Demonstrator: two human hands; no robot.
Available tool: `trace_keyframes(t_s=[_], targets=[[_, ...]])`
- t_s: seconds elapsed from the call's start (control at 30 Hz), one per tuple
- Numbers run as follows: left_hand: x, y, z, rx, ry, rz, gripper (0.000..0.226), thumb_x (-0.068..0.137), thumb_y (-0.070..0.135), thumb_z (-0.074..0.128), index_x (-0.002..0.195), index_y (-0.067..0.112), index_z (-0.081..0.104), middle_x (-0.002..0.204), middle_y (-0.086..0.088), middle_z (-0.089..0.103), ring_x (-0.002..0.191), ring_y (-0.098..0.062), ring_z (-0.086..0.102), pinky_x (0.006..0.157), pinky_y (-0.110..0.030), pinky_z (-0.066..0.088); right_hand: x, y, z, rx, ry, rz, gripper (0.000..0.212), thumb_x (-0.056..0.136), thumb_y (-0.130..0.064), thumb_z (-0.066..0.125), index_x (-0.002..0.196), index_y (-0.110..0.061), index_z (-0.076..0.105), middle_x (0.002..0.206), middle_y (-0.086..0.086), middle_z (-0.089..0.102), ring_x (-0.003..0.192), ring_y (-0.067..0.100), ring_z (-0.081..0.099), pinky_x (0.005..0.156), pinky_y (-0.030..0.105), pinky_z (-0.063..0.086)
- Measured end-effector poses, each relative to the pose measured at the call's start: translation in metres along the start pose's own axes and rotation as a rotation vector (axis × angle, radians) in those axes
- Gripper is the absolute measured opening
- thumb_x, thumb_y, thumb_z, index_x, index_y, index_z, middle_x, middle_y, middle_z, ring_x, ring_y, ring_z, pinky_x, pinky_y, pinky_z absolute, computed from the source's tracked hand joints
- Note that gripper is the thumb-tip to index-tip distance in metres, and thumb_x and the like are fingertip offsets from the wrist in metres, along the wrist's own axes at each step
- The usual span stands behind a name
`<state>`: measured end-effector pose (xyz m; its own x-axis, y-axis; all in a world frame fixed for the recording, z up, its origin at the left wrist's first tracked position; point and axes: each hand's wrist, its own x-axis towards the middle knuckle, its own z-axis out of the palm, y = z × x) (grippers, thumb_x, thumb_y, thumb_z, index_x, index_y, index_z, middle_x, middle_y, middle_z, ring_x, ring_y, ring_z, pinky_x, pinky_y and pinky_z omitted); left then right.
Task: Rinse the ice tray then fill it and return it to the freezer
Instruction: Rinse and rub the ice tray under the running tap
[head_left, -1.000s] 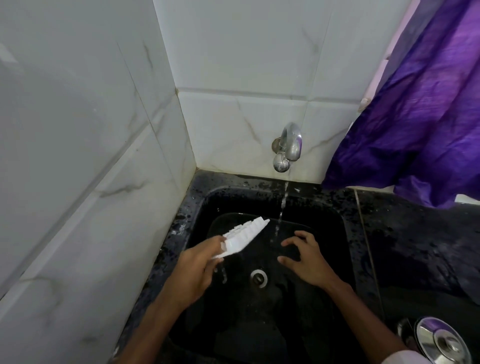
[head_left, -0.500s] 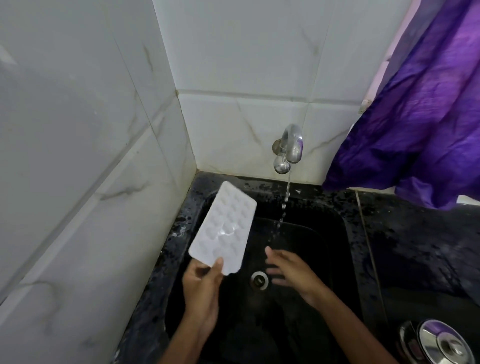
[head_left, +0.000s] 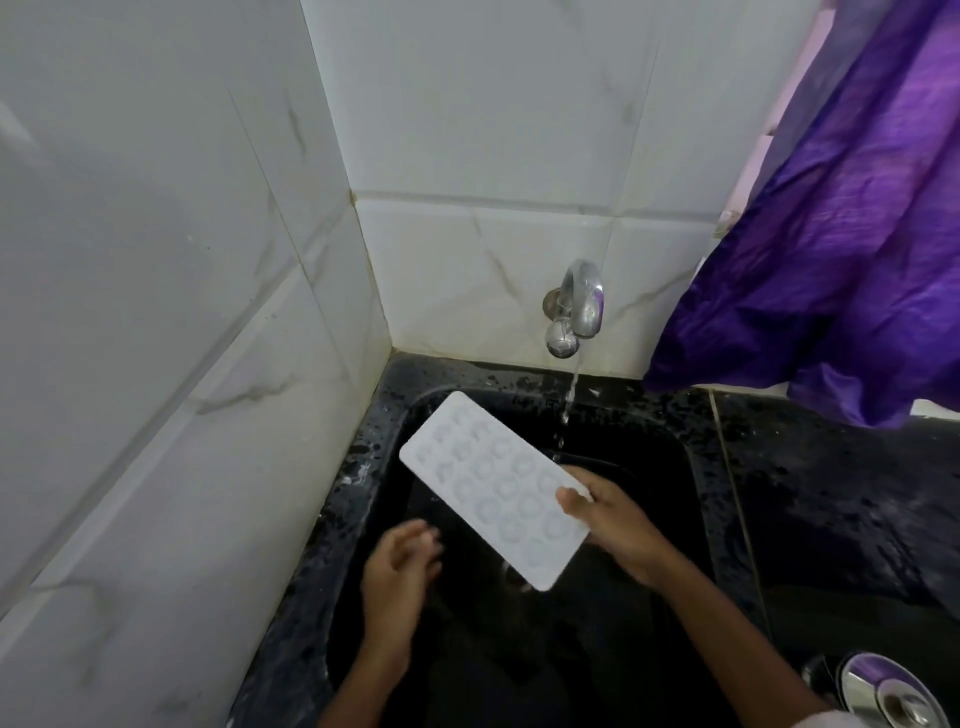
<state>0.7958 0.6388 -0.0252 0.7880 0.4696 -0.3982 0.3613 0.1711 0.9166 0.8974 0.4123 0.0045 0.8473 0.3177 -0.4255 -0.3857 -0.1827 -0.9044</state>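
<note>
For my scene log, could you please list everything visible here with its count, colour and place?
ice tray: 1, white, held over the sink
tap: 1, chrome, back wall, water running
sink: 1, black, below the tap
counter: 1, black speckled, right of sink
wall tiles: several, white marbled, behind and left
cloth: 1, purple, upper right
round metal item: 1, silver, bottom right
left hand: 1, empty, over sink
right hand: 1, gripping the tray

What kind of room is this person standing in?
Probably a kitchen's washing corner: a black speckled sink, a chrome wall tap running water into it, white marble-look wall tiles, and a white plastic ice tray held over the basin.
</note>
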Motion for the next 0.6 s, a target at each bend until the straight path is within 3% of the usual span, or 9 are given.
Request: trace_keyframes(t_s=[0.13,0.33,0.4,0.47,0.53,0.6], targets=[[0.042,0.05,-0.009,-0.116,-0.026,-0.007,0.03,0.101,0.04,0.052,0.124,0.021,0.055,0.119,-0.005,0.066,0.109,-0.023,0.066,0.096,-0.045,0.054,0.009,-0.036,-0.028,-0.117,-0.15,-0.058,0.029,0.102,-0.023,0.055,0.129,-0.026,0.063,0.118,0.003,0.073,0.109,0.023,0.07,0.096,0.043,0.055],[0.063,0.078,0.006,0.111,-0.222,0.019,0.037,0.099,0.051,0.051,0.122,0.026,0.066,0.116,0.001,0.073,0.106,-0.02,0.071,0.093,-0.045,0.057,0.039,-0.067,-0.051,-0.168,-0.266,-0.029,0.033,0.096,-0.024,0.061,0.128,-0.016,0.063,0.121,0.009,0.071,0.108,0.024,0.07,0.086,0.034,0.057],[0.064,0.078,0.012,0.146,-0.166,0.061,0.03,0.102,0.041,0.05,0.118,0.022,0.067,0.115,-0.003,0.074,0.102,-0.021,0.072,0.093,-0.048,0.057,0.049,-0.069,-0.048,-0.196,-0.136,-0.043,0.028,0.099,-0.022,0.06,0.126,-0.014,0.062,0.119,0.009,0.07,0.104,0.022,0.07,0.091,0.038,0.058],[0.063,0.076,0.015,0.077,-0.074,0.043,0.026,0.103,0.032,0.05,0.114,0.017,0.068,0.112,-0.007,0.074,0.099,-0.025,0.072,0.091,-0.05,0.058,0.06,-0.065,-0.042,-0.228,0.102,-0.067,0.038,0.096,-0.032,0.064,0.13,-0.016,0.057,0.121,0.005,0.068,0.106,0.019,0.068,0.097,0.041,0.055],[0.059,0.073,0.015,-0.022,-0.011,0.007,0.024,0.104,0.028,0.05,0.111,0.014,0.068,0.109,-0.009,0.074,0.098,-0.028,0.072,0.09,-0.051,0.058,0.063,-0.058,-0.035,-0.311,0.321,-0.106,0.047,0.094,-0.04,0.064,0.135,-0.02,0.051,0.125,0.001,0.064,0.107,0.015,0.064,0.094,0.034,0.054],[0.054,0.071,0.015,-0.09,0.009,-0.02,0.025,0.104,0.026,0.049,0.115,0.011,0.066,0.11,-0.01,0.074,0.098,-0.029,0.072,0.088,-0.05,0.058,0.058,-0.051,-0.028,-0.323,0.369,-0.188,0.044,0.096,-0.033,0.063,0.135,-0.023,0.048,0.122,-0.003,0.064,0.099,0.009,0.063,0.082,0.022,0.051]])
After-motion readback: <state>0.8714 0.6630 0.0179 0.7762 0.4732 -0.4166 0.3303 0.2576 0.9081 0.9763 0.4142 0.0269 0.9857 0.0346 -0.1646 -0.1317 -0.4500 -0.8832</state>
